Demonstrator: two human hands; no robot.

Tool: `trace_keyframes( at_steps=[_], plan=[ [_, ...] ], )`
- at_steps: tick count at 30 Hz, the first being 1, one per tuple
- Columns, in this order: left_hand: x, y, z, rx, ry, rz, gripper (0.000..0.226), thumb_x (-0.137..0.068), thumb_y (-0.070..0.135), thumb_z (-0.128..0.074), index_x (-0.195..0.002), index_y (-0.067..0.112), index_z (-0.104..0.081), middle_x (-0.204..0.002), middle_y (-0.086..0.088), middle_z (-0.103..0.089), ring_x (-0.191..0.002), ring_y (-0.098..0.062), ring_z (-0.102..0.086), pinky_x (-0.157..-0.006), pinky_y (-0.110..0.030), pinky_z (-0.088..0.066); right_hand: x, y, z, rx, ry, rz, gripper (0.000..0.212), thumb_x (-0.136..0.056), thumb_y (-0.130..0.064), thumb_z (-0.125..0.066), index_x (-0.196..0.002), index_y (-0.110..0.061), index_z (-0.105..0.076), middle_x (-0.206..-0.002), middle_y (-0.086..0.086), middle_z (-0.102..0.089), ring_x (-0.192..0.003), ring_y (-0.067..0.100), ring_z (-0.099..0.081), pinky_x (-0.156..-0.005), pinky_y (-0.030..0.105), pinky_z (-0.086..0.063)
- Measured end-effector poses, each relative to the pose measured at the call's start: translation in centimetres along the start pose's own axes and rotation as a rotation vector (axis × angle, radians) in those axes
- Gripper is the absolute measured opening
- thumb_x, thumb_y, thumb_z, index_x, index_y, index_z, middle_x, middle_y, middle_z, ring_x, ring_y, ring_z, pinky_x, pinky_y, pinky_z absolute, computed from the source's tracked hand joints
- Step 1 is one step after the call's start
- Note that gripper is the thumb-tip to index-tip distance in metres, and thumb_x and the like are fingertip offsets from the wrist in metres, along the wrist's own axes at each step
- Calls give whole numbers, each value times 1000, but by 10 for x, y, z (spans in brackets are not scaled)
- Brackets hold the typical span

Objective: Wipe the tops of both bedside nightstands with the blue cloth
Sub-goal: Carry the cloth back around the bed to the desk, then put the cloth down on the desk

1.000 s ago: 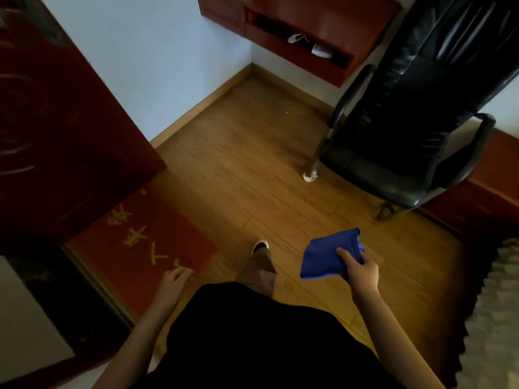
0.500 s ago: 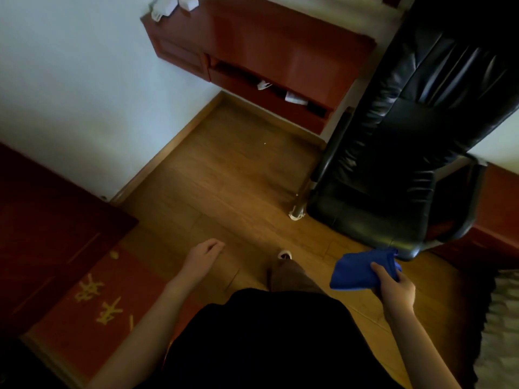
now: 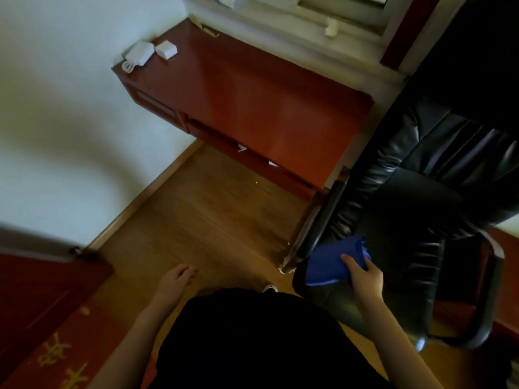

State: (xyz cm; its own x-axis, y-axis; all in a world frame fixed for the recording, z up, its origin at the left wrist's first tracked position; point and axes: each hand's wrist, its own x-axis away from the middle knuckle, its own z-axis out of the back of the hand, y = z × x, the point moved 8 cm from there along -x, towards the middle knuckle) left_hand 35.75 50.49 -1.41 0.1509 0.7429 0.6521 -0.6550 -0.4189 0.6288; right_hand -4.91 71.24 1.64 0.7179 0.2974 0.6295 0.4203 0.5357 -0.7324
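My right hand [image 3: 365,276] grips the folded blue cloth [image 3: 331,262] low on the right, in front of the black chair's seat. My left hand [image 3: 175,279] hangs open over the wooden floor, fingers apart and holding nothing. Ahead, against the wall under a window, stands a red-brown wooden cabinet [image 3: 252,102] with a broad bare top and a lower shelf. No bed shows in this view, so I cannot tell whether this cabinet is a nightstand.
A black leather armchair [image 3: 421,206] fills the right side beside the cabinet. Two white boxes [image 3: 151,51] and a cable sit on the cabinet's far left corner. A red mat with yellow characters [image 3: 56,355] lies at lower left by a dark red door [image 3: 42,290].
The view has tilted up and forward, bringing the cabinet's top into sight. My right hand with the cloth has drifted right, toward the chair. My left hand has lifted off the mat area.
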Motion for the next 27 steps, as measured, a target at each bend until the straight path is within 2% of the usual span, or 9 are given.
trace_keyframes(
  at_steps=[3, 5, 8, 11, 14, 16, 21, 23, 27],
  plan=[
    [-25, 21, 10, 5, 35, 22, 22, -99, 19, -48, -104, 8, -66, -100, -11, -69, -89, -23, -63, -71, -27, -45, -31, -40, -31, -24, -25, 6, 44, -82, -24, -74, -119, -6, -60, -102, 8, -68, -88, 26, -67, -80, 40, -56],
    [-46, 36, 15, -1, 32, 37, 26, -99, 22, -48, -111, 7, -65, -103, -12, -70, -92, -24, -64, -72, -29, -46, -47, -66, -49, -49, -34, 24, 39, -83, -22, -74, -118, -9, -60, -99, 5, -68, -88, 25, -67, -82, 40, -56],
    [-85, 70, 20, -50, 6, 19, 25, -99, 26, -45, -106, 13, -66, -101, -9, -70, -92, -24, -65, -83, -37, -49, -70, -99, -71, -88, -18, 43, 36, -83, -20, -75, -116, -10, -62, -101, 7, -69, -87, 24, -67, -77, 37, -56],
    [-129, 120, 22, -108, -43, -26, 22, -99, 29, -45, -99, 22, -66, -100, -1, -70, -94, -20, -64, -93, -43, -50, -92, -128, -88, -106, 34, 49, 32, -80, -20, -76, -109, -10, -66, -104, 10, -72, -90, 29, -69, -86, 46, -57],
    [-172, 187, 21, -217, -97, -125, 21, -99, 30, -45, -91, 30, -64, -99, 5, -69, -95, -16, -63, -92, -40, -49, -109, -162, -105, -131, 65, 52, 28, -82, -20, -74, -107, -8, -66, -103, 13, -71, -91, 30, -68, -80, 42, -56],
    [-200, 235, 13, -310, -165, -211, 22, -98, 33, -45, -102, 26, -66, -104, 5, -68, -100, -15, -62, -91, -36, -48, -117, -188, -119, -164, 73, 59, 28, -85, -20, -72, -109, -6, -65, -101, 12, -69, -87, 27, -67, -71, 35, -53],
    [-248, 349, -19, -462, -254, -467, 33, -100, 33, -43, -123, 18, -61, -119, 5, -61, -110, -10, -57, -89, -25, -44, -144, -253, -152, -295, 92, 128, 15, -85, -20, -72, -98, -17, -65, -102, 10, -71, -91, 28, -69, -85, 45, -57],
    [-263, 387, -37, -537, -252, -588, 34, -100, 31, -43, -128, 17, -58, -124, 2, -60, -114, -11, -56, -96, -27, -45, -156, -277, -165, -350, 87, 180, 15, -85, -20, -72, -99, -21, -65, -100, 3, -72, -91, 23, -71, -82, 39, -57],
    [-299, 429, -74, -685, -227, -758, 41, -100, 30, -42, -139, 16, -48, -141, -2, -51, -133, -17, -45, -110, -33, -36, -190, -278, -188, -390, 119, 148, 30, -87, -24, -71, -114, -13, -63, -104, 1, -71, -91, 16, -70, -73, 28, -57]
  ],
)
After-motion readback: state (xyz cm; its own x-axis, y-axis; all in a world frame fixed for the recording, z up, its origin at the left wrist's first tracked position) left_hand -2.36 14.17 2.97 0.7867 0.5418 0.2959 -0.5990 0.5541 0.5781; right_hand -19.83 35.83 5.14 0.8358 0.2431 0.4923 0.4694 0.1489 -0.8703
